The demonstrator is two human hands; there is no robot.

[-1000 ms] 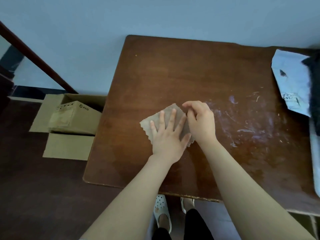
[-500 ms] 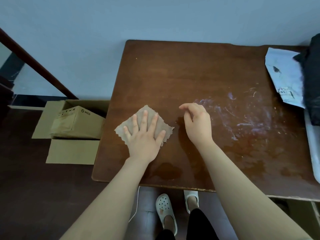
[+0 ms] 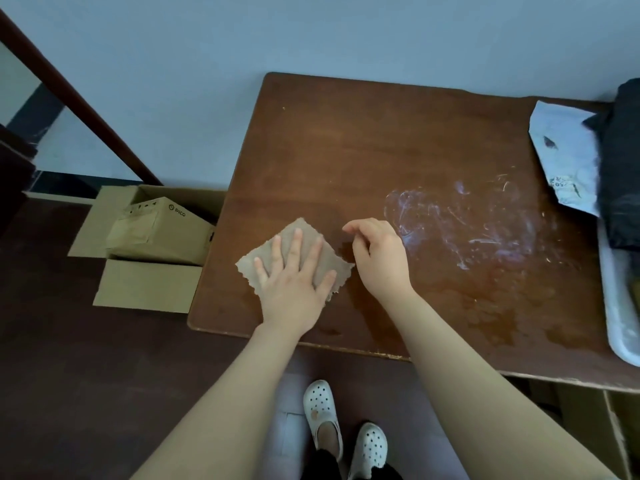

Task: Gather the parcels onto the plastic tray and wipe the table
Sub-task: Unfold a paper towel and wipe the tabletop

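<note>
Near the tabletop's [image 3: 346,140] front-left corner, the left hand [image 3: 294,285] lies flat, fingers spread wide, on the cloth [image 3: 273,252]. Beside it the right hand [image 3: 381,261] hovers, fingers loosely curled, empty. Parcels [image 3: 568,161] lie on the tray [image 3: 620,306] along the right edge.

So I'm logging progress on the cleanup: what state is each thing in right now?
Cloth: spread flat on the table, under the left hand.
Left hand: open, fingers splayed, pressing the cloth.
Right hand: loosely curled, empty.
Table: white smears on its right half.
Parcels: piled at the right edge.
Tray: partly out of view.
Cardboard box: on the floor, flaps open.
</note>
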